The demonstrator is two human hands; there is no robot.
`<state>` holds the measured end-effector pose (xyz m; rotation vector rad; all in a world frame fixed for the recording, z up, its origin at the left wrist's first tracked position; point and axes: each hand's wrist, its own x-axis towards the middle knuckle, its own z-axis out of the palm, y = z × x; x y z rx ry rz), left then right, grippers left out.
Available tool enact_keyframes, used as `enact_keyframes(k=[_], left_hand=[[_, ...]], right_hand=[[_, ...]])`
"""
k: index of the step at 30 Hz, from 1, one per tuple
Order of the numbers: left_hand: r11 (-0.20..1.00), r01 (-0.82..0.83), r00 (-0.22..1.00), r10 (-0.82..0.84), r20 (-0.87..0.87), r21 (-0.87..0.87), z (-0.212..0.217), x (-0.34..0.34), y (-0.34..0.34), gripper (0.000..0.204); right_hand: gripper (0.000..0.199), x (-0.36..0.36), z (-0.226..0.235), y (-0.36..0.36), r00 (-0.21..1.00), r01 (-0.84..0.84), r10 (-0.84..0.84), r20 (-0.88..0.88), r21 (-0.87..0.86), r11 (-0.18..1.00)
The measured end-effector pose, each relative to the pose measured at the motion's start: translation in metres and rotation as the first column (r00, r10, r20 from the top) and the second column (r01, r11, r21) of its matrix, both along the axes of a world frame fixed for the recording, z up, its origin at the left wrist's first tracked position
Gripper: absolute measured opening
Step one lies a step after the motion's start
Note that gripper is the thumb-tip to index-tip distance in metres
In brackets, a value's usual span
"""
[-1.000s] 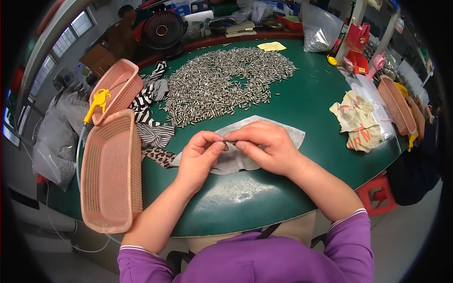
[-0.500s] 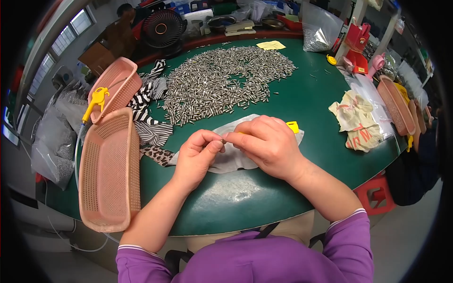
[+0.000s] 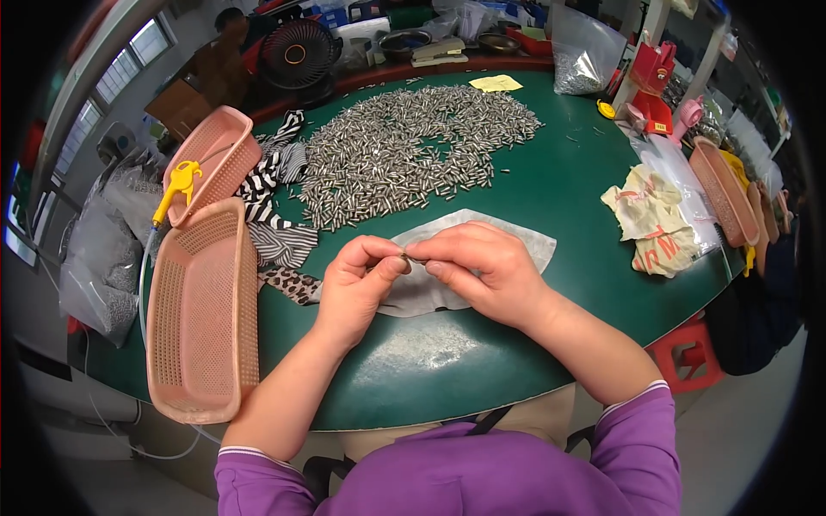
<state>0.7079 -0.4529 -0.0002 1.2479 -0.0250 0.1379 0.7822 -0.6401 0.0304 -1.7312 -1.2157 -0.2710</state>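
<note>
My left hand and my right hand meet over a light grey cloth on the green table. Both are closed in a pinch, fingertip to fingertip, on a small metal pin. Fingers cover most of that pin, so its full shape cannot be made out. Beyond the hands spreads a wide heap of short silvery metal pins, apart from the fingers. Beside my left forearm stands a pink perforated plastic basket. A leopard-print cloth and striped cloths lie between basket and heap.
A second pink basket bears a yellow air gun with a hose. Bags of metal parts sit at the left. A black fan stands at the back. Crumpled pale cloth and a narrow pink basket lie right.
A yellow thing seen at my right hand half a second ago no longer shows. My right fingers have shifted their pinch, and more of the metal pin shows between the hands.
</note>
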Motion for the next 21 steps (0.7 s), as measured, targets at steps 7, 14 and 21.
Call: enact_keyframes(k=[7, 14, 21], left_hand=[[0.998, 0.021, 0.999, -0.023, 0.031, 0.058, 0.000, 0.002, 0.001, 0.008], [0.992, 0.051, 0.995, -0.060, 0.073, 0.119, 0.002, 0.000, -0.003, 0.008], [0.999, 0.017, 0.999, -0.018, 0.038, 0.030, 0.000, 0.002, -0.002, 0.007]], right_hand=[[0.020, -0.002, 0.001, -0.001, 0.986, 0.077, -0.071, 0.149, -0.033, 0.996], [0.026, 0.000, 0.013, -0.005, 0.916, 0.181, -0.157, 0.368, -0.031, 0.983], [0.022, 0.000, 0.000, -0.001, 0.991, 0.050, -0.052, 0.127, 0.017, 0.999]])
